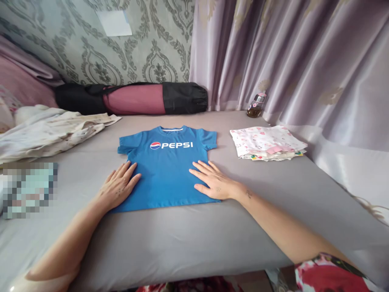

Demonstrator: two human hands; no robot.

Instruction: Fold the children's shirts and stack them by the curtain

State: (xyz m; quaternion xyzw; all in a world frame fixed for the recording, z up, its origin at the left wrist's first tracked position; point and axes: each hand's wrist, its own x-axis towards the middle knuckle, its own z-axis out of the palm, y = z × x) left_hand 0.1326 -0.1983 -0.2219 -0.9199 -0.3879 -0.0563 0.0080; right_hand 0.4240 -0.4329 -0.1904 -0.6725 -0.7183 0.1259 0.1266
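A blue short-sleeved T-shirt (167, 174) with a white PEPSI print lies spread flat, front up, on the grey sheet (188, 243). Its neckline points away from me and its hem faces me. My left hand (118, 186) rests palm down on the shirt's left edge, fingers stretched out. On the opposite edge, near the hem, my right hand (214, 180) lies flat with its fingers spread. Neither hand grips the cloth. The parts of the shirt beneath my palms are hidden.
A stack of folded printed cloth (267, 142) sits at the right, with a glass bottle (257, 105) behind it. Along the wall lies a rolled pink mat (133, 99) in a black bag. Crumpled pale clothing (54, 132) and a blurred-out item (30, 190) are at left.
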